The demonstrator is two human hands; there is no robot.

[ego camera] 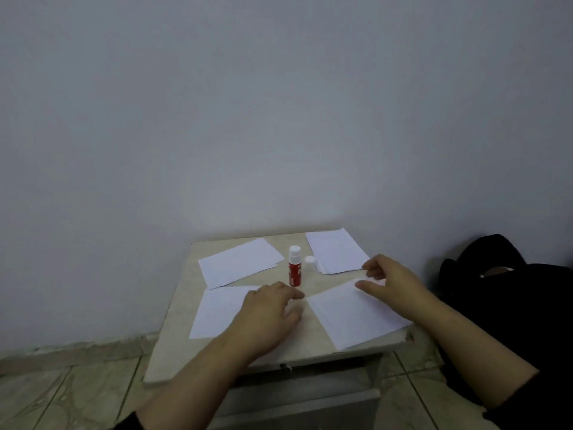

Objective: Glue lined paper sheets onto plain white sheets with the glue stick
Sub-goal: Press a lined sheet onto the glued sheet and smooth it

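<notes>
Both hands are empty with fingers loosely spread: the left hand (273, 308) rests on the lower-centre sheet (217, 311), the right hand (390, 279) touches the lined sheet (353, 318) at lower right. Between them, mid-counter, the glue stick (294, 266) stands upright and uncapped, so gluing seems about to start; next, one hand should grasp it.

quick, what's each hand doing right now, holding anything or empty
Left hand: open, holding nothing, resting on the near-left sheet.
Right hand: open, fingers loosely curled, holding nothing, over the near-right sheet.
</notes>
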